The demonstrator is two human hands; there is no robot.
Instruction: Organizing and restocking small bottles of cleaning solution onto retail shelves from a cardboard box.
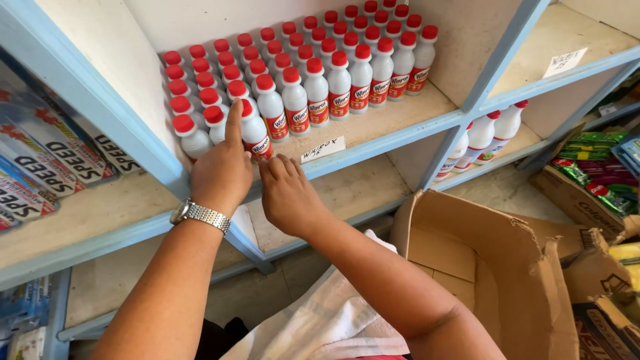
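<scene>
Bottles (256,130), white with red caps, are standing in rows on the blue shelf (373,143); the left hand's fingers (234,120) are resting extended against the front one, gripping nothing. Just right of that bottle, the right hand (288,197) is curling loosely at the shelf edge, empty. Judging by looks, they are light, stiff, smooth plastic, best gripped around the body below the cap.

White plastic bottles with red caps and red labels (317,87) fill the shelf; a white paper tag (323,149) sits on its edge. An open brown cardboard box (493,267) stands below right.
</scene>
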